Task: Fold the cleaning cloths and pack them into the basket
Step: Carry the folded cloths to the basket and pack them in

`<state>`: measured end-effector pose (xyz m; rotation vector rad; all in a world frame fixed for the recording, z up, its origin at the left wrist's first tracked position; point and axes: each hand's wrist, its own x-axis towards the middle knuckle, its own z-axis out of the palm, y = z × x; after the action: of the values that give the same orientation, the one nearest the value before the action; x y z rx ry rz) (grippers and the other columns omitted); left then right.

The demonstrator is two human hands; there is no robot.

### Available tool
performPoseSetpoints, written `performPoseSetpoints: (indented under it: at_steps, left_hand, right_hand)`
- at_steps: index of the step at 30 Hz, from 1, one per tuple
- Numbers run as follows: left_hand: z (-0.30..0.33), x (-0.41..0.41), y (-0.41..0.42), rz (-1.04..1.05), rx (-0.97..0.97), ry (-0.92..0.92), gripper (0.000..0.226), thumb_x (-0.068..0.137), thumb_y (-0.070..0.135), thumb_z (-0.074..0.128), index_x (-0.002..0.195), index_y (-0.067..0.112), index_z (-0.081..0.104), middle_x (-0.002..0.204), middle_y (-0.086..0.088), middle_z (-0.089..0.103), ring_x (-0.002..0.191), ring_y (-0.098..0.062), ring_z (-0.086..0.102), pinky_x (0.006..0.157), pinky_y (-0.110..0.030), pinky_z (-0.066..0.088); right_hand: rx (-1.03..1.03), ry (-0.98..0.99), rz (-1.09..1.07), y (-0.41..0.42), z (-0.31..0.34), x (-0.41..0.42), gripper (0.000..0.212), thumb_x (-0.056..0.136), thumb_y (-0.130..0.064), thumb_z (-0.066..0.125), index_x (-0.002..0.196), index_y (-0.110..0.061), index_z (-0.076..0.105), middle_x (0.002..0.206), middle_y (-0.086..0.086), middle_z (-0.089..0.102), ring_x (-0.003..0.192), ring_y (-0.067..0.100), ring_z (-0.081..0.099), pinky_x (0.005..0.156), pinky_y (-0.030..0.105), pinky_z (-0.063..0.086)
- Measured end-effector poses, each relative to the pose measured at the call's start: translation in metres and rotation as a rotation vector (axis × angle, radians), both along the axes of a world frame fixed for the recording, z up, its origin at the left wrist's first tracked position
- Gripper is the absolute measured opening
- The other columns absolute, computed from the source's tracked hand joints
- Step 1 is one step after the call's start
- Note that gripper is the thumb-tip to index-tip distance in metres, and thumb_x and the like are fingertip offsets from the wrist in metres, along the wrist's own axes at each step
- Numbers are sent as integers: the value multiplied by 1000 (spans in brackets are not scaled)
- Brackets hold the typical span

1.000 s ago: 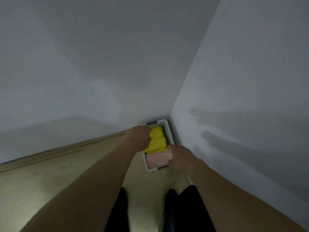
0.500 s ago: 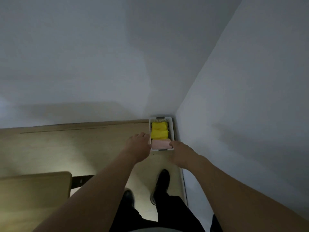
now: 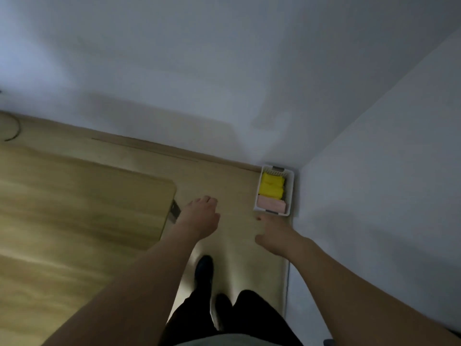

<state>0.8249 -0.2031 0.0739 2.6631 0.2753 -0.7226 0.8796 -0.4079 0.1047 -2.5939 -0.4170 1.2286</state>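
Dim room, two pale walls meeting in a corner at upper right. Light wood-look floor with a wooden skirting strip along the back wall. A light wooden tabletop with a rounded corner fills the left side; a dark leg or bracket shows just under that corner. A thin dark cable curves on the floor at far left by the back wall.

White perforated plastic basket sits on the floor, pushed right into the corner, far end at the skirting, right side near the right wall. Grey handle inserts on both short ends. Inside: two folded yellow cloths side by side filling the far part, one folded pink cloth across the near end, touching the yellow ones. All lie within the rim.

Left hand hangs over the floor between the table corner and the basket, fingers loosely curled, holding nothing, well apart from the basket. Right hand is just short of the basket's near end, fingers relaxed and spread, empty, not touching it.

Dark trousers and a dark shoe on the floor below the hands.
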Motion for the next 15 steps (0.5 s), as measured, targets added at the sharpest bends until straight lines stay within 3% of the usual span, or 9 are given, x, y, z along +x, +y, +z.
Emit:
performPoseSetpoints:
  at_steps: [4,9,15]
  left_hand:
    - [6,-59,-10,167,3,-17,47,98,33,38,139,9,41,142,-10,44,127,-30,46,103,-41,38]
    - [4,-137,-22,348,-89,-71,44,97,30,43,135,8,43,139,-12,46,125,-33,45,102,-44,39]
    - [-4,-217,-7,468,-101,-62,45,97,29,41,138,9,39,142,-12,42,126,-33,43,103,-44,38]
  right_hand:
    - [6,1,131,15,-4,-34,65,86,-30,56,146,-20,33,145,9,42,117,24,53,87,27,45]
    - [37,57,248,35,-4,-88,64,87,-28,57,146,-18,34,147,9,38,117,29,54,85,30,44]
    - [24,91,321,57,-11,-155,64,86,-26,59,145,-17,35,146,11,38,125,26,47,101,34,43]
